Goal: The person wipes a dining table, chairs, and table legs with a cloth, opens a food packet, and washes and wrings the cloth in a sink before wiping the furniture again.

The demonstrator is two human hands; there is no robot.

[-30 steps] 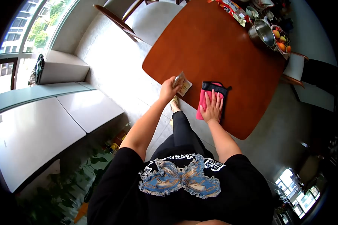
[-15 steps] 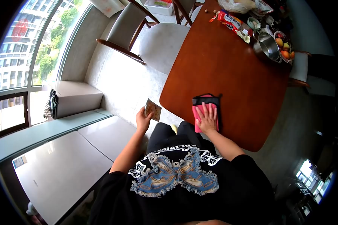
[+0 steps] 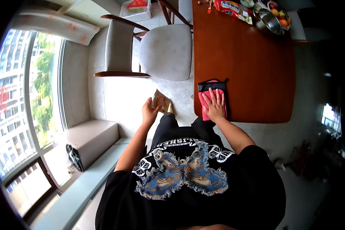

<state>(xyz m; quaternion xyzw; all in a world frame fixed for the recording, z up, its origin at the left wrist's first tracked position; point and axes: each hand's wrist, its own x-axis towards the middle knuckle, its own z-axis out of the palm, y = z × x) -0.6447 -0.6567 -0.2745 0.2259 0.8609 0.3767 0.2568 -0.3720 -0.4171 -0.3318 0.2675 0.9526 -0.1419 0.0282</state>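
Observation:
My left hand [image 3: 150,111] pinches a brown patterned piece of paper [image 3: 161,100] above the floor, left of the table. Its print is too small to read. My right hand [image 3: 215,107] lies flat with fingers spread on a pink and black fabric pouch [image 3: 204,96] with a black loop at its top. That pouch rests on the near left corner of the brown wooden table [image 3: 253,84]. The palm hides part of the pink face.
A grey padded chair [image 3: 166,51] stands left of the table. At the table's far end are a red snack packet [image 3: 230,7], a steel pot [image 3: 267,21] and a fruit basket [image 3: 281,15]. A grey box-like bench [image 3: 92,136] sits by the window.
My view has turned, and I stand squarer to the table, whose near edge now lies higher in view. The left hand still holds the paper; the right still rests on the pouch.

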